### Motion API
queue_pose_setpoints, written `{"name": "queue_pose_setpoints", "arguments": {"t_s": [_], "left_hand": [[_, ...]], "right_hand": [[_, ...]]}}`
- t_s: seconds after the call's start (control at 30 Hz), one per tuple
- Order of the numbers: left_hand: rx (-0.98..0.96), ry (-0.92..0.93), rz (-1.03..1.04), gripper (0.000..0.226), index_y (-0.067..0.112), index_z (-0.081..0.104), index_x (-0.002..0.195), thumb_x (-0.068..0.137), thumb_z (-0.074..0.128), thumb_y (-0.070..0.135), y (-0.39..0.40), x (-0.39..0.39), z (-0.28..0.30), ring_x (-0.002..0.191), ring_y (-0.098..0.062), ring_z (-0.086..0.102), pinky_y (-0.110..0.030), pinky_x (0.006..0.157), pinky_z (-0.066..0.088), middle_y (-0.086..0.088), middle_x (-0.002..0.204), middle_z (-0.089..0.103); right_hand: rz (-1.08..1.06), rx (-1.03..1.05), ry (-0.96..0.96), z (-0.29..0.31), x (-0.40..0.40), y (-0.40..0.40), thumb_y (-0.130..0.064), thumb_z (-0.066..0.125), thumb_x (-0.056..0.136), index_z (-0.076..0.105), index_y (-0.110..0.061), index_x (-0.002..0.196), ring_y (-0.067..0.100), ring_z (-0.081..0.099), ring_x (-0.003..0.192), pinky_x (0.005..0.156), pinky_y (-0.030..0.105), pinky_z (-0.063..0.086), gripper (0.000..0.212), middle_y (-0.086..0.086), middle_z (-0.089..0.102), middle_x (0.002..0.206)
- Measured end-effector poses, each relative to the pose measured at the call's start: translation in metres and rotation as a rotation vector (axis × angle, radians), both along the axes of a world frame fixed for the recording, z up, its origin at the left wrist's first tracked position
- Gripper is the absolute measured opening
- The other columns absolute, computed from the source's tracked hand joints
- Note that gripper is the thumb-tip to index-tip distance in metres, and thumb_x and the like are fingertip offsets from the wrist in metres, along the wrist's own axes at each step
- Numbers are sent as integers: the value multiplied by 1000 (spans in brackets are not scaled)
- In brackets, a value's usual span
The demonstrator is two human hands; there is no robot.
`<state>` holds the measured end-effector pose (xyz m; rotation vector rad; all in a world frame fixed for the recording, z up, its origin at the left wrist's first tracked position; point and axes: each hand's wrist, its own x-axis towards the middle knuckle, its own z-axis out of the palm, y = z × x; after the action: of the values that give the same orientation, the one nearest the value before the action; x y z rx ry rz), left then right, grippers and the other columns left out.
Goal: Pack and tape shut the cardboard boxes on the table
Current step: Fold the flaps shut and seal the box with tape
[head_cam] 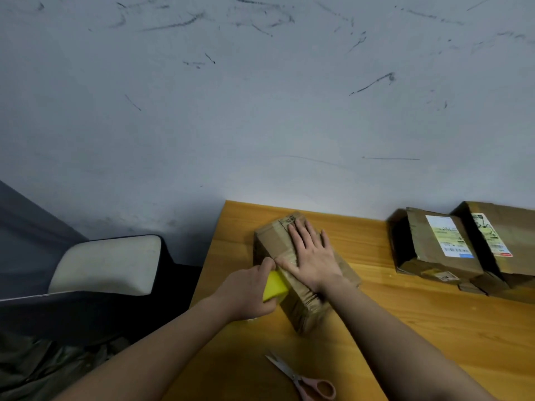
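A small brown cardboard box [272, 235] lies closed on the wooden table [434, 328], its top and near end wrapped in clear tape. My right hand [311, 256] rests flat on the box top, fingers spread. My left hand [249, 290] grips a yellow tape dispenser [275, 285] pressed against the box's left side, near my right thumb. The tape roll itself is mostly hidden by my left hand.
Pink-handled scissors [307, 380] lie shut on the table near the front edge. Two more labelled cardboard boxes [434, 256] [500, 241] stand at the back right against the scuffed wall. A dark chair with a pale cushion [107, 264] stands left of the table.
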<state>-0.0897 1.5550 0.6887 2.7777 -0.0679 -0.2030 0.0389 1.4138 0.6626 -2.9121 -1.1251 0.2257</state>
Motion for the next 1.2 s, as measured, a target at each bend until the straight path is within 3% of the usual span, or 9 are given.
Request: {"name": "queue_pose_setpoints", "arguments": {"t_s": [0.17,0.3,0.4,0.5,0.6,0.73,0.97,1.1,1.2], "left_hand": [[-62,-35,205,46,21,31,119,88,53,47,-34,1,-4,86,-21,62,-27,60,37,3,100,57],[-280,73,394,52,23,32,111,82,64,50,-57,2,-12,95,-27,61,-31,66,42,1,104,59],[-773,176,600,53,21,35,109,78,74,39,-63,2,-24,97,-22,58,-38,83,48,-2,108,55],[-1116,269,753,35,16,39,112,90,64,25,-62,4,-23,86,-16,62,-21,73,50,-8,106,57],[-1080,332,715,23,8,50,102,95,56,29,-65,6,-24,54,-13,64,-27,65,54,-8,77,65],[-953,328,702,47,10,58,86,79,56,57,-69,11,-39,70,-33,68,-50,78,56,-15,72,70],[-931,419,753,52,2,62,90,82,51,53,-71,21,-36,62,-30,69,-47,74,58,-13,63,70],[-956,538,779,39,8,50,70,99,45,34,-70,14,-29,29,-3,52,-12,38,45,7,30,50],[-986,562,834,47,-4,60,91,96,48,42,-72,13,-45,47,-16,64,-25,62,58,-7,51,65]], "right_hand": [[67,101,-267,12,-1,-11,-56,40,90,48,-16,138,25,44,130,97,43,43,63,6,49,141],[-197,276,-218,-4,-32,-23,-43,54,84,62,-15,122,26,59,112,83,40,50,47,5,60,126],[-155,188,-125,-12,-31,-38,-61,15,92,34,-16,149,17,25,145,116,36,23,75,0,28,156],[-80,121,-56,-11,-20,-43,-74,-26,72,2,-19,154,8,-17,142,115,26,-12,103,-6,-9,158],[-64,95,-59,-11,-17,-44,-77,-28,68,3,-17,154,9,-18,141,114,28,-12,109,-6,-13,156],[-52,91,-63,-11,-15,-44,-79,-19,72,4,-16,154,10,-15,142,114,28,-12,106,-2,-5,160],[-85,94,-124,-18,-16,-45,-66,16,89,35,-11,148,22,28,144,114,37,12,82,6,32,154],[-103,116,-172,-20,-17,-45,-64,16,93,51,-11,138,22,47,133,108,41,31,78,6,49,144],[-99,140,-204,-22,-18,-44,-61,26,90,53,-11,136,22,49,131,105,41,39,73,5,51,142]]}}
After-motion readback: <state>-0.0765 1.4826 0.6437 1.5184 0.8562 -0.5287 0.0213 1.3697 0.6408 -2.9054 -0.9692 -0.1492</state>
